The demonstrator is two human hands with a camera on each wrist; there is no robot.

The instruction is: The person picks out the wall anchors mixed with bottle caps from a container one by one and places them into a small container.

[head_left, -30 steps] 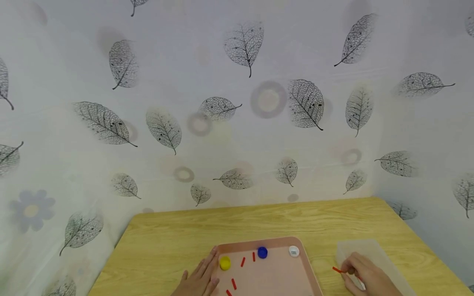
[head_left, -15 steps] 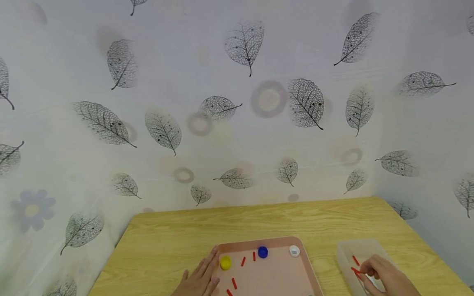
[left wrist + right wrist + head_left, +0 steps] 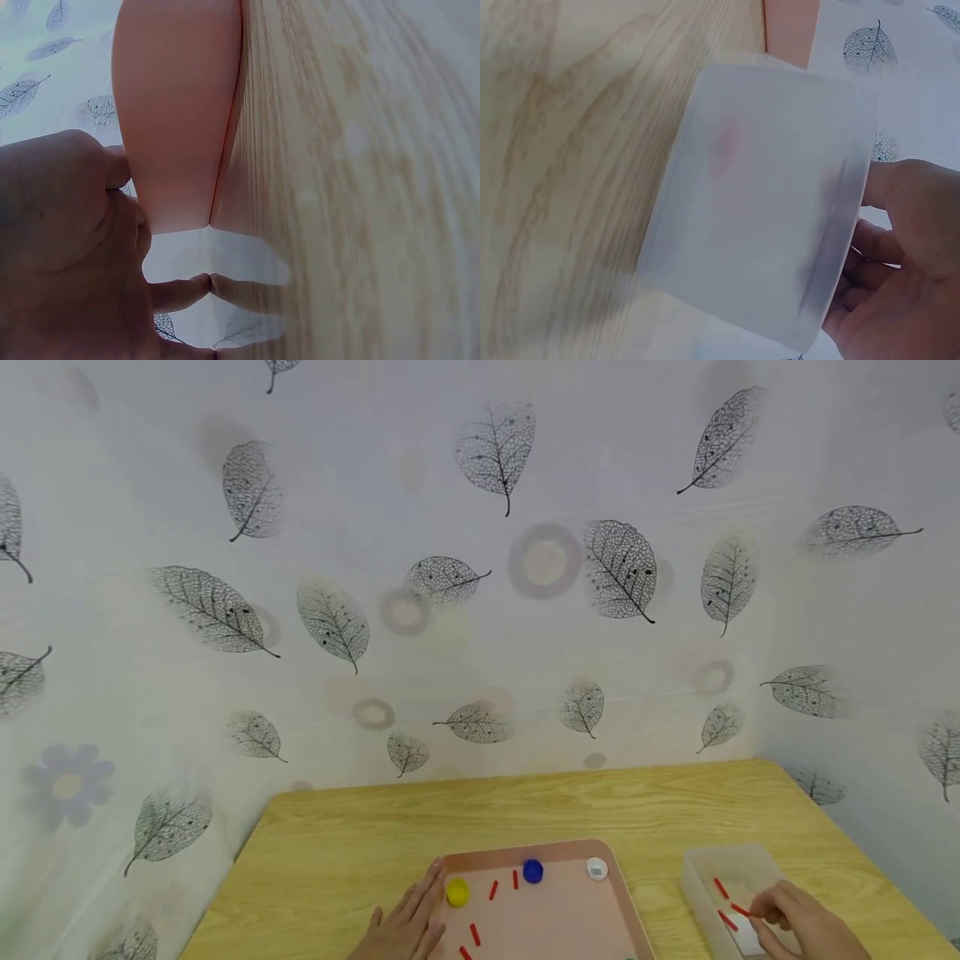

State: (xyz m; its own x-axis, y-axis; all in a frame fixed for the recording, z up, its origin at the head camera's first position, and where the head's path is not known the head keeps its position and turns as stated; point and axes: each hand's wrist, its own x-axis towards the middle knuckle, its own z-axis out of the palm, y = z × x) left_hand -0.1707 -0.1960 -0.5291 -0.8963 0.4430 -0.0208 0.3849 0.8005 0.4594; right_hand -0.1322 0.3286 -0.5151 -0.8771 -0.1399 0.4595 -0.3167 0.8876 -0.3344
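My right hand (image 3: 810, 927) is over a translucent plastic box (image 3: 697, 893), pinching the near end of a thin red stick (image 3: 740, 910). Two more red sticks lie inside the box, one (image 3: 721, 888) toward the back and one (image 3: 727, 921) beside a white piece (image 3: 744, 935). From the right wrist view, the fingers reach over the wall of the box (image 3: 772, 195), which hides their tips. My left hand (image 3: 401, 925) lies along the left side of a pink tray (image 3: 517, 857), fingers extended. In the left wrist view, fingertips touch the table beside the tray's outer wall (image 3: 176, 112).
Inside the tray are a yellow cap (image 3: 457, 892), a blue cap (image 3: 532, 871), a white cap (image 3: 597, 869) and several red sticks (image 3: 475, 935). A wooden table (image 3: 352, 835) carries tray and box. Leaf-patterned sheeting (image 3: 480, 635) stands behind the table.
My right hand has moved right with the red stick, from the box's left side to over its inside. The sticks in the box have come into view. The left hand has stayed put.
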